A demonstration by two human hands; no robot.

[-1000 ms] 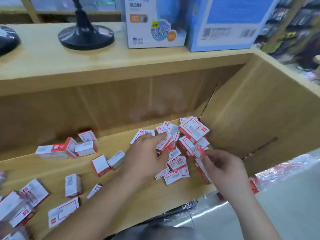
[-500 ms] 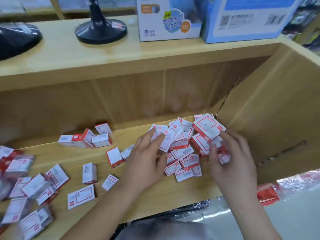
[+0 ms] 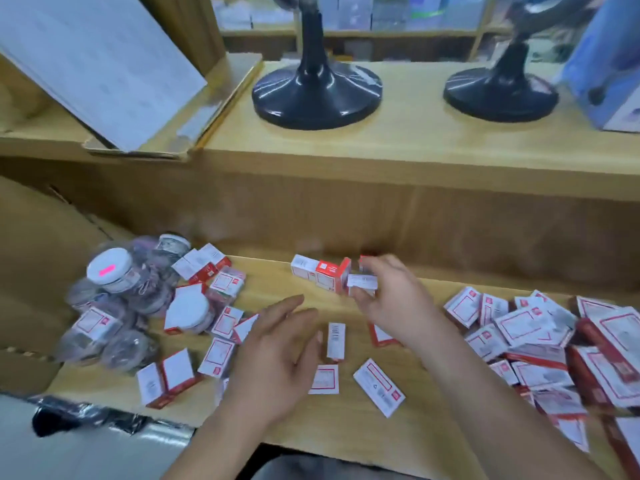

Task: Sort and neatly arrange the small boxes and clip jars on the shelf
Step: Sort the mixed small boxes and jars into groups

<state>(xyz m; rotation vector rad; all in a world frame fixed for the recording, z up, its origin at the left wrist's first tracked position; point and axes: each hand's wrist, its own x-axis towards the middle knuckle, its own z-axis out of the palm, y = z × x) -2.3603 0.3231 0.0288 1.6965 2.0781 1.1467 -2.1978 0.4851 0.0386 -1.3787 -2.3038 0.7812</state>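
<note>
Small red-and-white boxes lie scattered over the wooden shelf [image 3: 433,427]. My right hand [image 3: 394,303] pinches one small box [image 3: 363,282] against the right end of a short row of boxes [image 3: 320,271] near the shelf's back. With fingers spread and holding nothing, my left hand [image 3: 277,351] hovers over the shelf beside a box standing on edge [image 3: 336,341]. Clear clip jars with white lids [image 3: 110,270] are heaped at the left, one more jar [image 3: 189,311] among boxes. A big pile of boxes [image 3: 533,337] fills the right.
A cardboard wall [image 3: 38,271] bounds the shelf's left side. On the upper ledge stand two black round stands [image 3: 317,95], an open carton with a white sheet [image 3: 104,64] and a blue box [image 3: 609,64]. Black plastic wrap [image 3: 79,415] lies below the front edge.
The view has swung left, bringing the jars into sight. Both hands have left the right-hand pile; my right hand now holds a box at the back row and my left hand hovers open.
</note>
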